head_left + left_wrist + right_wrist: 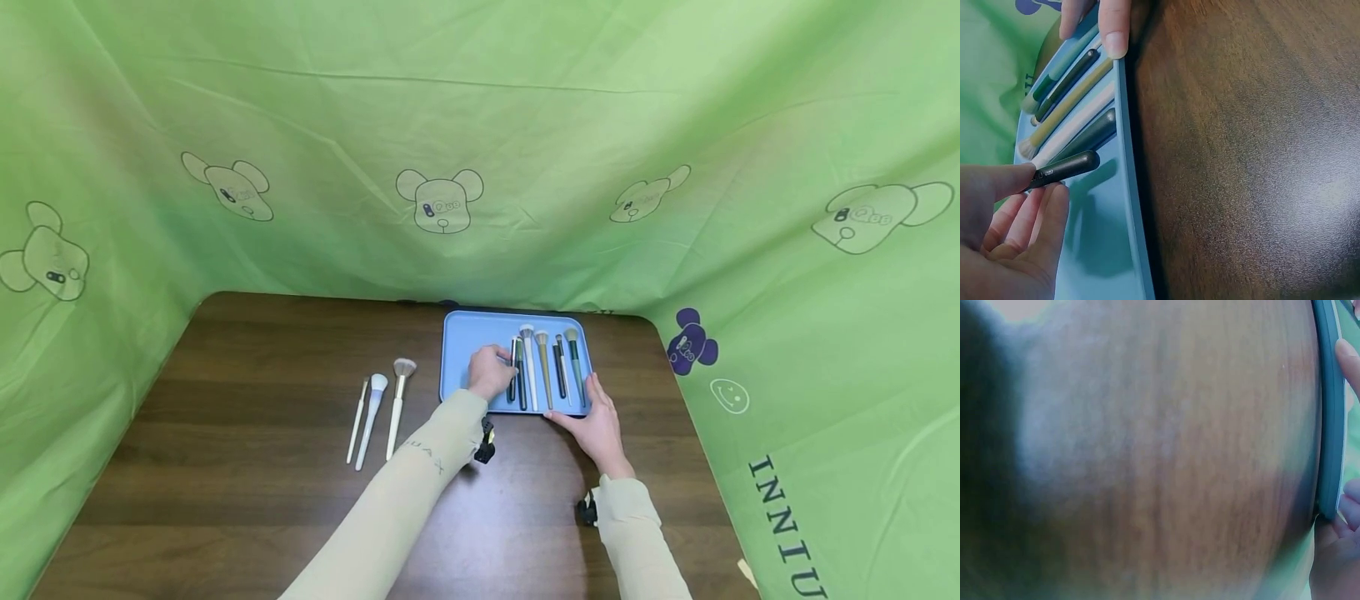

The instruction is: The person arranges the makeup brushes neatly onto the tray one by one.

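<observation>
My left hand pinches a black-handled makeup brush between thumb and fingers. It is held over the blue tray, handle end toward the tray's near rim. Beside it in the tray lie several other makeup brushes, among them a dark green one, a white one, one with a tan handle and a green one at the right. The right hand grips the tray's near right corner, thumb on the front rim and fingers along the right side.
Three light-handled makeup brushes lie on the brown wooden table left of the tray: a thin one, a white one and a larger one. Green printed cloth hangs around the table's back and sides.
</observation>
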Motion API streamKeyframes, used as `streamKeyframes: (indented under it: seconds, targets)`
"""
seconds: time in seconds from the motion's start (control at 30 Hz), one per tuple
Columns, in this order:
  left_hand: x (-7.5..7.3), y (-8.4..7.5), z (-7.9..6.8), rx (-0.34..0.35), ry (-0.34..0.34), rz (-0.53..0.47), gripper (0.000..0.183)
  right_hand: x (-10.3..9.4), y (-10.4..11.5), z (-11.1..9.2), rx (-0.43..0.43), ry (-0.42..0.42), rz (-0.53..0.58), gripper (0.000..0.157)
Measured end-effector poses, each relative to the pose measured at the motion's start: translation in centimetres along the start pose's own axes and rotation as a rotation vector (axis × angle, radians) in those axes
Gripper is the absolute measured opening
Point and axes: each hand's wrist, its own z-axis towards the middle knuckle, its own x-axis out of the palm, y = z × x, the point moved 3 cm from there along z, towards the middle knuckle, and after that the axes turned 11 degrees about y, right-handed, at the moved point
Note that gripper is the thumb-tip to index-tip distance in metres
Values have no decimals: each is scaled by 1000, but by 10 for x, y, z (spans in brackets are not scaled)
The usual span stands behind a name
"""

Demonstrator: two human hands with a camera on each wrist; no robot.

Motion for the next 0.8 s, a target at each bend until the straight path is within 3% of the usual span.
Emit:
streamKeyframes:
  seconds: [0.37, 0.8]
  targets:
    - [0, 12, -4, -39, -5, -2, 18, 1, -1, -1, -6, -10, 8, 117]
    - [-1, 13, -7, -66, 29, 62, 18, 1, -2, 0, -5, -5, 7, 119]
